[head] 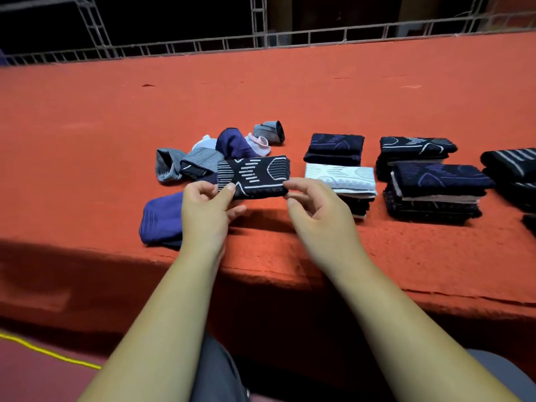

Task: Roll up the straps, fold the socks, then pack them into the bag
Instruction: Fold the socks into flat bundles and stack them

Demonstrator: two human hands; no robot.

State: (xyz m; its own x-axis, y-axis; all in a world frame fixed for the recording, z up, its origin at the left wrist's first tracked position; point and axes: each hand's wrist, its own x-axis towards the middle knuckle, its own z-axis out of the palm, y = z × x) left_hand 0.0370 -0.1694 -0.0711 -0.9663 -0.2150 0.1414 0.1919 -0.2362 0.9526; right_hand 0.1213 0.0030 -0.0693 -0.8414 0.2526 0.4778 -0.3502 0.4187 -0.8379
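A folded black sock with white line patterns is held just above the red table. My left hand pinches its left end and my right hand pinches its right end. Behind and to the left lies a heap of unfolded socks in grey, purple and pink. A purple sock lies flat by my left wrist. Folded socks sit in stacks to the right: one topped by a white sock, and dark stacks. No bag or straps are in view.
The red cloth-covered table stretches wide, its front edge just under my wrists. A metal truss frame runs along the far side. More dark folded socks sit at the right border.
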